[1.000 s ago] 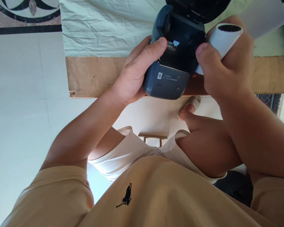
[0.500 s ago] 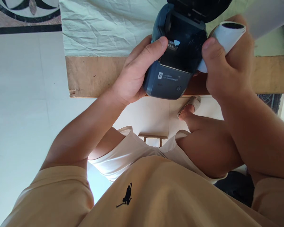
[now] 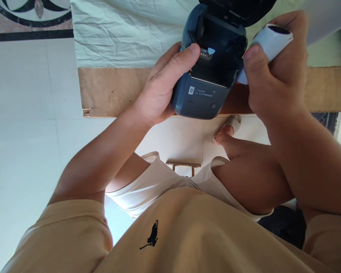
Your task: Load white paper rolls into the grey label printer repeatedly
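We are at the loading step: our left hand (image 3: 161, 91) grips the open dark-blue label printer (image 3: 208, 72) at upper centre, and our right hand (image 3: 275, 72) clasps the white paper roll (image 3: 268, 41) beside its bay. Next, we judge, the roll needs lining up with that bay.

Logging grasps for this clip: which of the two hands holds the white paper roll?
The right hand holds the white paper roll, beside the dark blue printer; the left hand grips the printer's side instead.

The small print on the printer (image 3: 206, 94) is too tiny to read.
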Tool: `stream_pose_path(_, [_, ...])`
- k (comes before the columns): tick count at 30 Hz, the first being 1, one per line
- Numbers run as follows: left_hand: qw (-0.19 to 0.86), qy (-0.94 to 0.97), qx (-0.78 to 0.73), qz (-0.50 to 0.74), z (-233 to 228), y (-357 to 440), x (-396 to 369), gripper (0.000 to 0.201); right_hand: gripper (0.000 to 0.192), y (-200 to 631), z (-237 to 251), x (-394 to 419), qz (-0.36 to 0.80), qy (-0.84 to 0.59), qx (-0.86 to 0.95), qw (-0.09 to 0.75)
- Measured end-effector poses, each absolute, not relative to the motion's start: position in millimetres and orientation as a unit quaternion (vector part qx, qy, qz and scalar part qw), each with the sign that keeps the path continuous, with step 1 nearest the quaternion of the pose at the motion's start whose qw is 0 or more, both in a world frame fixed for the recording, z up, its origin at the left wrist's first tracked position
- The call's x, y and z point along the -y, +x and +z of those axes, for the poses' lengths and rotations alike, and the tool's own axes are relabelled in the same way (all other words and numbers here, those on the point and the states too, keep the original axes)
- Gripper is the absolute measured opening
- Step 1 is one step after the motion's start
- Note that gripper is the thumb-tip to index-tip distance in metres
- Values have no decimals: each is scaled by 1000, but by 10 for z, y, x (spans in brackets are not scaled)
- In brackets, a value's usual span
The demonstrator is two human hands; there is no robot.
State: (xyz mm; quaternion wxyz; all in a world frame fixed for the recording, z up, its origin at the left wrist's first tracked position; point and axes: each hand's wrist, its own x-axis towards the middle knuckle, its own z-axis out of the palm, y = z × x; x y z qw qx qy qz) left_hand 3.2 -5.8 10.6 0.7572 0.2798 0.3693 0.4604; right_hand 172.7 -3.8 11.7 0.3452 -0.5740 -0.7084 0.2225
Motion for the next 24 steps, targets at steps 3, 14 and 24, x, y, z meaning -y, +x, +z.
stream_pose_path(3, [741,338,-328,479,78,27,46,13,34,1750,96,12,198,-569,718,350])
stream_pose_path(14, [737,348,-321,483,70,18,71,16,29,1782,112,-5,186,-575,727,327])
stream_pose_path(24, [729,351,-346,474,60,37,54,15,28,1783,93,11,183,-596,712,324])
